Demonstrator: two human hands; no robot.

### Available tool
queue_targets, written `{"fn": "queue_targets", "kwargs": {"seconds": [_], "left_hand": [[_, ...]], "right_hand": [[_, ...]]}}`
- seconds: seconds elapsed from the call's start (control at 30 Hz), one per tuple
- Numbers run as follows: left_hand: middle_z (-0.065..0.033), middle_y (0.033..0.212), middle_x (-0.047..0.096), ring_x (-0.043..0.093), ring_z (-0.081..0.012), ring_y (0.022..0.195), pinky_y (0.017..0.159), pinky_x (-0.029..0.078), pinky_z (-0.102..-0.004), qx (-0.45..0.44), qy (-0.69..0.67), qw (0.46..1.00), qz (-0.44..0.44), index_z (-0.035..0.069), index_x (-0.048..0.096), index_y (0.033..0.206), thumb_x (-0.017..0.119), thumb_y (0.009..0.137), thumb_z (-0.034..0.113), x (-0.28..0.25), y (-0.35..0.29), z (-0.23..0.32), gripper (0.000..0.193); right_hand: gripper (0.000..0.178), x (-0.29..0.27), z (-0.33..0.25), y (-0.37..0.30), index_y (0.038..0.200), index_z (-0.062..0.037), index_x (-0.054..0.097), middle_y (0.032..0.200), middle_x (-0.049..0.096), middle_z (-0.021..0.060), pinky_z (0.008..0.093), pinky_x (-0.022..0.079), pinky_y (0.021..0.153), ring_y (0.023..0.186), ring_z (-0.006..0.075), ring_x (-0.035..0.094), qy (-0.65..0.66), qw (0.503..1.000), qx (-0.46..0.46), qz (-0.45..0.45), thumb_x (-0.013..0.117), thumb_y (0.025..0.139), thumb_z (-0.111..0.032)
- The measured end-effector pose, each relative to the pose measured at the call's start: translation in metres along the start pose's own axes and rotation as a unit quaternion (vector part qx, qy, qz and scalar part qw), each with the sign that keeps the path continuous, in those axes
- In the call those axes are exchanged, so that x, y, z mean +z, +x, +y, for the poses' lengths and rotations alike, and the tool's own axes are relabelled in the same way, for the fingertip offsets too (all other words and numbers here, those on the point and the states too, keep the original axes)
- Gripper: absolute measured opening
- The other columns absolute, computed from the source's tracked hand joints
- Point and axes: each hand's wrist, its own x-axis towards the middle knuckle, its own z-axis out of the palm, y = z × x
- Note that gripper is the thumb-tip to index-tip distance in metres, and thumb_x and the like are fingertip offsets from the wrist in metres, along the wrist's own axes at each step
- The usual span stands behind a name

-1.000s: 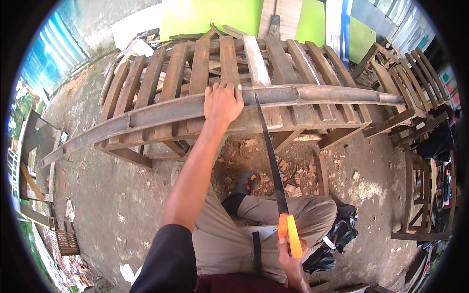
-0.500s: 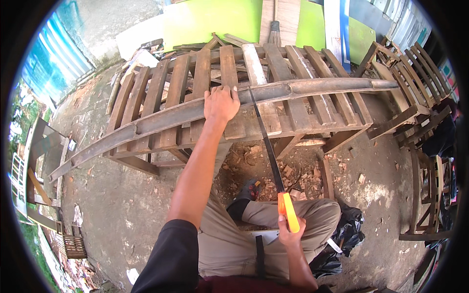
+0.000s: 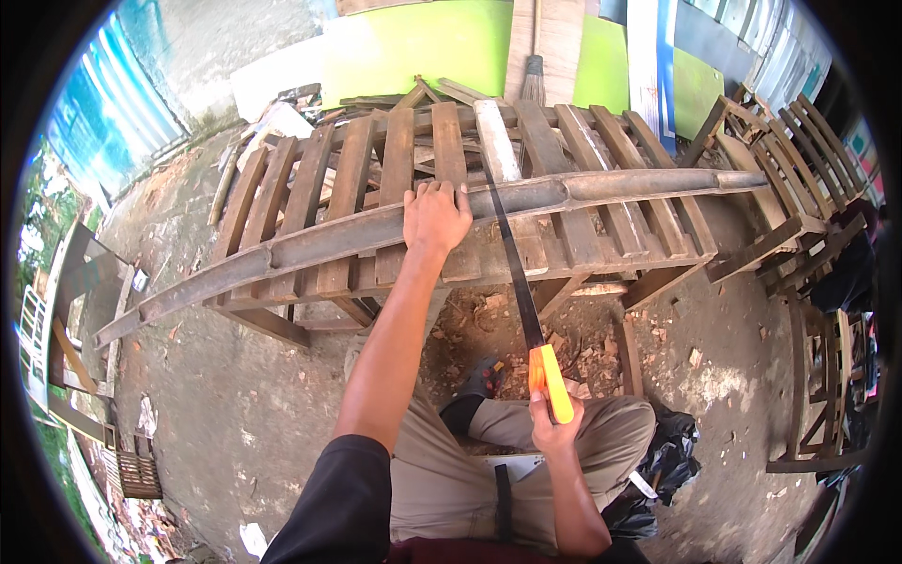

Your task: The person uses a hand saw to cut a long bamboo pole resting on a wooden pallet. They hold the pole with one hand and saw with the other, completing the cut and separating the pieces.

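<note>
A long split bamboo pole (image 3: 329, 229), grey-brown with raised nodes, lies hollow side up across a slatted wooden bench (image 3: 305, 179). My left hand (image 3: 438, 216) is closed over the pole near its middle, fingers hooked over the far edge. Just right of that hand, a handsaw (image 3: 516, 273) lies across the pole, its dark narrow blade slanting toward me. My right hand (image 3: 556, 428) is wrapped round the saw's yellow and orange handle, above my right leg. Whether the teeth have cut into the bamboo is too small to tell.
Wood chips (image 3: 493, 324) litter the ground beneath the bench. A black plastic bag (image 3: 672, 456) lies beside my right knee. Wooden frames (image 3: 799, 216) stand at the right, and a broom (image 3: 533, 80) leans against boards at the back. The pole's left end overhangs the bench.
My right hand has pushed the saw forward, so its handle is nearer the bench. The left hand keeps its place on the bamboo pole. The view has tilted slightly.
</note>
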Motion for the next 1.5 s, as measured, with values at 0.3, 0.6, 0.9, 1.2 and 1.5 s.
{"fn": "queue_targets", "kwargs": {"seconds": [0.3,0.6,0.9,1.2,1.5], "left_hand": [[-0.0165,0.111,0.071,0.062,-0.0307,0.113,0.098,0.041,-0.0453,0.014,0.005,1.000,0.009,0.002,0.071,0.100,0.045,0.103,0.033,0.004,-0.003,-0.008,0.041],[-0.0180,0.101,0.071,0.064,-0.0339,0.102,0.090,0.042,-0.0480,0.052,-0.010,0.998,0.034,0.000,0.070,0.096,0.050,0.102,0.029,0.000,-0.010,-0.007,0.035],[-0.0171,0.101,0.071,0.064,-0.0329,0.102,0.091,0.042,-0.0471,0.038,-0.001,0.999,0.031,0.001,0.070,0.096,0.050,0.101,0.029,0.001,-0.011,-0.004,0.035],[-0.0155,0.100,0.071,0.063,-0.0312,0.101,0.090,0.042,-0.0451,0.049,-0.006,0.997,0.053,0.002,0.070,0.095,0.050,0.101,0.029,0.001,-0.015,0.004,0.034],[-0.0139,0.096,0.067,0.060,-0.0303,0.097,0.088,0.040,-0.0441,0.059,0.012,0.994,0.092,0.004,0.067,0.092,0.048,0.102,0.031,0.009,-0.018,-0.004,0.035]], "right_hand": [[0.015,-0.027,-0.039,-0.022,0.078,0.0013,0.063,0.055,0.052,0.0032,0.0301,0.041,0.049,0.049,0.0094,0.051,-0.092,0.995,0.028,-0.033,0.069,0.090,-0.005],[0.016,0.060,-0.061,0.114,0.085,0.0022,0.069,0.060,0.060,0.0022,0.0286,0.045,0.055,0.058,0.0059,0.054,-0.034,0.996,0.084,-0.004,0.069,0.093,-0.012],[0.017,0.061,-0.037,0.101,0.083,0.0022,0.068,0.061,0.057,0.0000,0.0285,0.041,0.053,0.057,0.0058,0.051,-0.039,0.999,0.013,-0.009,0.069,0.094,-0.011],[0.017,0.070,-0.003,0.086,0.082,0.0023,0.067,0.058,0.054,0.0020,0.0291,0.042,0.053,0.057,0.0068,0.050,-0.005,1.000,-0.018,0.021,0.070,0.092,-0.010],[0.025,0.052,-0.091,0.113,0.080,0.0018,0.066,0.058,0.055,-0.0009,0.0307,0.041,0.052,0.057,0.0061,0.050,-0.009,0.996,0.083,-0.023,0.070,0.094,-0.018]]}}
